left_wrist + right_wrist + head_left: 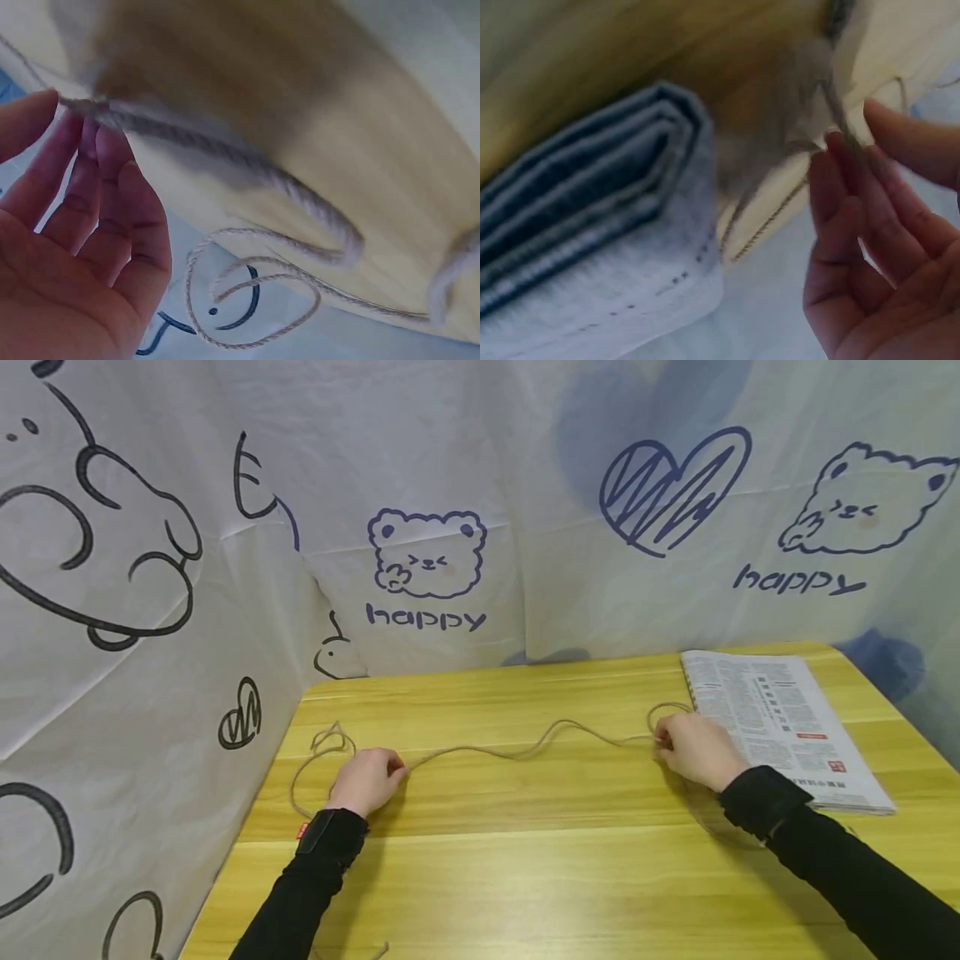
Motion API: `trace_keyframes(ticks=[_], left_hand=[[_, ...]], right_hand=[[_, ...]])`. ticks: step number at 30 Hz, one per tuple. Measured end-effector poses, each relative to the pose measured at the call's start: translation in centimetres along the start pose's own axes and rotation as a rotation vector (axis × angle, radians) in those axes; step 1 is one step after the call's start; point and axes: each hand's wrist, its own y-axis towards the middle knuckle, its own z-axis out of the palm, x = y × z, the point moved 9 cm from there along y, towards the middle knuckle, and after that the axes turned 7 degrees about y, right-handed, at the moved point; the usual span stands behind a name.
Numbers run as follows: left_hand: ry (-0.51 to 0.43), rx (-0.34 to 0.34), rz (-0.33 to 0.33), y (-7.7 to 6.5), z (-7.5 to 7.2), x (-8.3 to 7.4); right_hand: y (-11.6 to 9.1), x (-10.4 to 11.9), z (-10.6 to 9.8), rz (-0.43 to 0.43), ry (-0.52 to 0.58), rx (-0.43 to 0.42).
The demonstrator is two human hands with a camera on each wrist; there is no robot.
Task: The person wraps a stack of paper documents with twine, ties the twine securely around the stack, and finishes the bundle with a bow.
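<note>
A thin tan rope [480,750] runs in a loose wave across the table between the two hands. My left hand [369,782], at the left, pinches it between thumb and fingertips; in the left wrist view the rope [217,148] trails from that pinch into loose loops. On the right, my right hand [699,748] holds another part of the rope with thumb and fingers beside a small loop. The right wrist view is blurred there, with the rope [769,216] passing behind the fingers. Part of the rope's right portion is hidden under the right hand and wrist.
A folded newspaper [780,727] lies at the table's right, close beside the right hand. The yellow wood-grain table [510,877] meets a white cloth [540,577] with drawings at the back and left. A rope end [381,951] shows at the near edge.
</note>
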Motion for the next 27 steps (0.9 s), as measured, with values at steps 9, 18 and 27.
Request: trace_keyframes(ticks=[9,18,27], left_hand=[[0.026,-0.032,0.023,0.2,0.4,-0.9],[0.031,-0.079,0.077,0.0,0.7,-1.0],[0.056,-0.068,0.022,-0.1,-0.1,-0.6]], right_hand=[[0.0,0.9,0.1,-0.058,0.012,0.002],[-0.4,0.4,1.1,-0.094,0.024,0.016],[-1.4,-0.6,0.1,-0.05,0.126,0.065]])
